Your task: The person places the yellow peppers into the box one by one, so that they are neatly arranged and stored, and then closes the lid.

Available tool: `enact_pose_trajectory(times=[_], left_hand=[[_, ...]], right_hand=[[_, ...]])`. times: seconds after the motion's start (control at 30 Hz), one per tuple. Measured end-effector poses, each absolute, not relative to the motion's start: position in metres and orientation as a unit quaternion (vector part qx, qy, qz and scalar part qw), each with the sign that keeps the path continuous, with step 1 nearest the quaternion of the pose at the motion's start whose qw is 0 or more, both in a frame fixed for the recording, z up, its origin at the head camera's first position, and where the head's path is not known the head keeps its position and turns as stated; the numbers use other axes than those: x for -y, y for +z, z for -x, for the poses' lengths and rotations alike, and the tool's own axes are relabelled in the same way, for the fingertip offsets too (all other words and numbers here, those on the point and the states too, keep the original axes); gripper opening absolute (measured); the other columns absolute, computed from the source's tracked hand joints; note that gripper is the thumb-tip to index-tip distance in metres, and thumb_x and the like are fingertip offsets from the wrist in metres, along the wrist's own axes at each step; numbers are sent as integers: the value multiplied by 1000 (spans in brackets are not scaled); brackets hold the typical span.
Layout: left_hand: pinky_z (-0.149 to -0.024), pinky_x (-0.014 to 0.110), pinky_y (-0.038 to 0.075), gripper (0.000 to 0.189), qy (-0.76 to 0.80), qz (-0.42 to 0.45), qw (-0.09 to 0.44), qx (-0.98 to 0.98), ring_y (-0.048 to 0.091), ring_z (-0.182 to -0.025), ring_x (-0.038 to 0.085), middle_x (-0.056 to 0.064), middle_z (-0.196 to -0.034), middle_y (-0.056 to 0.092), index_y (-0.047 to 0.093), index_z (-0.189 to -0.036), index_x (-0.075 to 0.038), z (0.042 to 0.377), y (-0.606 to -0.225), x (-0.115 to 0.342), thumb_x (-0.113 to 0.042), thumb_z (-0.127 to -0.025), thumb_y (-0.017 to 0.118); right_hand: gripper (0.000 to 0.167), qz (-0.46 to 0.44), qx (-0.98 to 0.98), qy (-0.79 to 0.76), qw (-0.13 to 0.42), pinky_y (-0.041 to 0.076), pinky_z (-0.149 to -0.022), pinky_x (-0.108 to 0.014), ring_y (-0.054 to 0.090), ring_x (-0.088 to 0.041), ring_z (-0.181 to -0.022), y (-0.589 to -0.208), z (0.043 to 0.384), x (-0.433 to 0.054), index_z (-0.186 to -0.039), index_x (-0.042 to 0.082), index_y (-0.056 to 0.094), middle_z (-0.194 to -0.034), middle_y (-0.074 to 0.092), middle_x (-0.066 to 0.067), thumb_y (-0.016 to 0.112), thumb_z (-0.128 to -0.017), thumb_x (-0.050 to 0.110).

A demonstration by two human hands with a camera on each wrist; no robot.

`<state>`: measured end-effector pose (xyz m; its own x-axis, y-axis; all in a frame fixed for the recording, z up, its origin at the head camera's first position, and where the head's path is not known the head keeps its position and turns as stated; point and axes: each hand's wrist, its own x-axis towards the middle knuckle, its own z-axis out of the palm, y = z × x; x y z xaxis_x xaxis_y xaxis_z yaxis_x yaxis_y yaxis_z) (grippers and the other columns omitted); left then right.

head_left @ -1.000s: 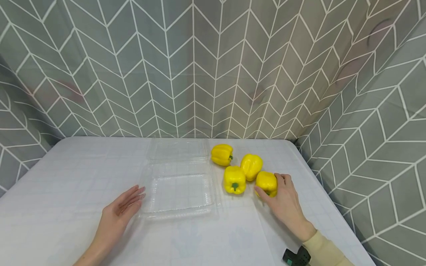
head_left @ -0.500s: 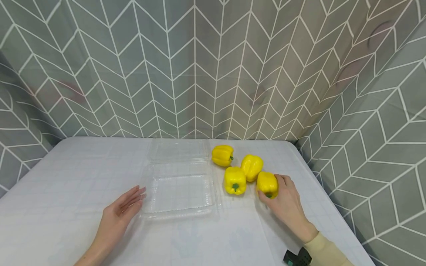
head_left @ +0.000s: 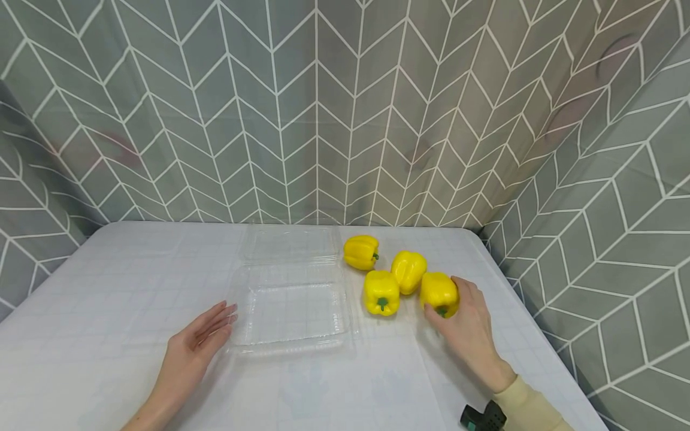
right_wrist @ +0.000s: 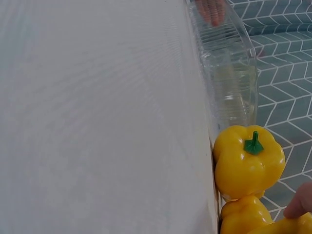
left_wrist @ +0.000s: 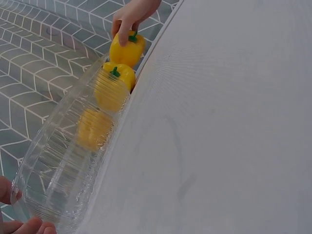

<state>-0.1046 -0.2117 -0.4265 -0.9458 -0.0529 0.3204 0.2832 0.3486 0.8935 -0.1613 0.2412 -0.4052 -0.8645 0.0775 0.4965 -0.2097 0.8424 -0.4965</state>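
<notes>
My right hand (head_left: 468, 329) grips a yellow bell pepper (head_left: 438, 290), thumb in front and fingers round its far right side. In the left wrist view this pepper (left_wrist: 123, 51) shows above the table line, green stem up. Over on the left, my left hand (head_left: 191, 341) has its fingers extended against the left edge of a clear plastic clamshell container (head_left: 291, 345). The container's lid (head_left: 291, 244) lies folded back behind its base. Between container and right hand sit three more yellow bell peppers: one in front (head_left: 381, 293), one behind it (head_left: 408, 270), one farther back (head_left: 360, 251).
A white cloth covers the table (head_left: 108, 287). Grey curtains (head_left: 334, 108) with white chevron lines hang along the back and sides. A black device (head_left: 483, 416) is worn at the right wrist, next to the beige sleeve (head_left: 530, 404).
My right hand has closed more firmly round its pepper and moved it slightly right and up, tilting it. The left hand, the container and the other peppers stay in place.
</notes>
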Motion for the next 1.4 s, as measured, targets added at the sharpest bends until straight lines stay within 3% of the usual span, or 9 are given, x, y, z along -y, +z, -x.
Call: enact_pose_trajectory(times=[0.53, 0.87, 1.27, 1.33, 1.4], left_hand=[[-93, 6, 49, 46, -573, 56, 140, 806, 63, -113, -5, -6, -131, 67, 50, -143, 2, 103, -425, 212, -11, -100, 62], [-92, 6, 50, 45, -571, 57, 147, 806, 63, -111, -6, -9, -129, 67, 52, -141, 3, 103, -424, 210, -10, -99, 63], [-91, 6, 50, 43, -559, 53, 160, 812, 63, -109, -7, -4, -127, 69, 54, -139, 3, 105, -424, 210, -8, -99, 63], [-91, 6, 50, 42, -559, 53, 163, 811, 63, -109, -6, -3, -126, 69, 54, -139, 3, 105, -425, 210, -8, -99, 63], [-91, 6, 50, 42, -560, 54, 165, 810, 63, -109, -6, -3, -126, 69, 55, -138, 3, 105, -425, 209, -8, -99, 63]], right_hand=[[68, -39, 906, 301, 294, 44, -89, -46, 47, -35, -110, -402, 163, -242, -131, -4, 54, -124, 60, -23, 83, -74, 20], [70, -52, 896, 322, 303, 43, -92, -46, 47, -34, -113, -401, 161, -241, -134, -2, 53, -126, 60, -21, 83, -74, 17], [71, -75, 899, 337, 270, 43, -101, -52, 47, -34, -122, -395, 158, -235, -138, 3, 52, -136, 53, -18, 84, -76, 18], [70, -79, 898, 338, 271, 43, -101, -49, 49, -33, -122, -394, 158, -235, -136, 3, 52, -136, 52, -17, 84, -76, 17], [69, -85, 897, 338, 273, 43, -102, -38, 51, -32, -122, -393, 157, -234, -135, 3, 53, -136, 51, -15, 85, -75, 16]])
